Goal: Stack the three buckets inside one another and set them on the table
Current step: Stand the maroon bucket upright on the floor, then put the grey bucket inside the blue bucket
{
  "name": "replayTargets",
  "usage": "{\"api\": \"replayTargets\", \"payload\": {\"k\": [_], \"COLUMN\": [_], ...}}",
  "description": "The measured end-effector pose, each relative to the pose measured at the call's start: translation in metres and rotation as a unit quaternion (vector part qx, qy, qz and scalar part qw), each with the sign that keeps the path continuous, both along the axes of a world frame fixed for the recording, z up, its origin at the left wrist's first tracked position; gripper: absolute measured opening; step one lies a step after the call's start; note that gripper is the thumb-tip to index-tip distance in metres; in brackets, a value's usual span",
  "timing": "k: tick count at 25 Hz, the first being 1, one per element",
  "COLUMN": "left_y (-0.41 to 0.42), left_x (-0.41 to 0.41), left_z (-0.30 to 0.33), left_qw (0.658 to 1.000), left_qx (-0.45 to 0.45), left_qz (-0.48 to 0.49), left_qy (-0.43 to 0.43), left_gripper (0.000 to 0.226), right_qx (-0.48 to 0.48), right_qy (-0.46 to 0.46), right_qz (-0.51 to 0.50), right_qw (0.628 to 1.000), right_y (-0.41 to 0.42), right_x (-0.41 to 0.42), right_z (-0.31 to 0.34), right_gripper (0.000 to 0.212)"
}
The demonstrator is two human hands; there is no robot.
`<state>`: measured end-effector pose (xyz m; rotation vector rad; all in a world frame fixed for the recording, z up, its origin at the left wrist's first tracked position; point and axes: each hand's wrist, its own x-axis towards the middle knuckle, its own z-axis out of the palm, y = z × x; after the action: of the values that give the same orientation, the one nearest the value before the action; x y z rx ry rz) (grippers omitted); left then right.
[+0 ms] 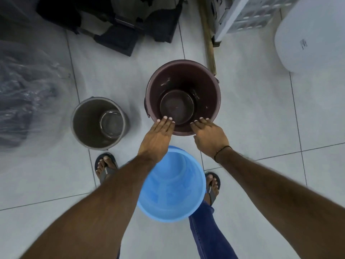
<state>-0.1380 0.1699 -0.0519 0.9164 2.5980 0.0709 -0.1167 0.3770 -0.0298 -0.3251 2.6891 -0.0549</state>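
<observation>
Three empty buckets stand upright and apart on the tiled floor. A large maroon bucket [183, 79] is in the middle, a smaller grey bucket [87, 126] to its left, and a light blue bucket [171, 191] nearest me, between my feet. My left hand [155, 139] and my right hand [210, 137] are stretched forward with fingers extended, their tips over the near rim of the maroon bucket. Neither hand holds anything. Whether the fingertips touch the rim I cannot tell.
Dark bags and black cases [115, 21] lie at the back. A clear plastic-wrapped bundle [24, 94] fills the left. A wooden stick [208, 38] and a white crate [246, 14] stand behind the maroon bucket. A white appliance [313, 34] sits at the right.
</observation>
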Motion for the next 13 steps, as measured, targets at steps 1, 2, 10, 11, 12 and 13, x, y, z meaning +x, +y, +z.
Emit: {"api": "replayTargets", "payload": {"k": [1, 2, 10, 11, 12, 13], "left_y": [-0.011, -0.027, -0.227, -0.243, -0.256, -0.269], "left_x": [0.002, 0.002, -0.006, -0.01, -0.013, -0.016], "left_z": [0.007, 0.015, 0.014, 0.004, -0.007, -0.021], "left_qw": [0.999, 0.998, 0.987, 0.986, 0.986, 0.989], "left_qx": [0.009, 0.019, -0.047, -0.06, -0.07, -0.084], "left_qz": [0.031, 0.058, 0.147, 0.141, 0.125, 0.091], "left_qy": [0.002, -0.004, -0.047, -0.066, -0.079, -0.086], "left_gripper": [0.068, 0.067, 0.065, 0.065, 0.064, 0.062], "right_qx": [-0.009, -0.025, -0.068, -0.055, -0.032, -0.013], "right_qy": [0.012, 0.019, -0.011, -0.025, -0.04, -0.049], "right_qz": [0.004, 0.021, 0.193, 0.208, 0.226, 0.241], "right_qw": [1.0, 0.999, 0.979, 0.976, 0.973, 0.969], "right_y": [-0.015, -0.035, -0.233, -0.248, -0.261, -0.273], "right_x": [0.0, -0.001, -0.04, -0.045, -0.05, -0.054], "right_z": [0.007, 0.015, 0.003, -0.008, -0.021, -0.035], "right_gripper": [0.045, 0.045, 0.061, 0.061, 0.057, 0.054]}}
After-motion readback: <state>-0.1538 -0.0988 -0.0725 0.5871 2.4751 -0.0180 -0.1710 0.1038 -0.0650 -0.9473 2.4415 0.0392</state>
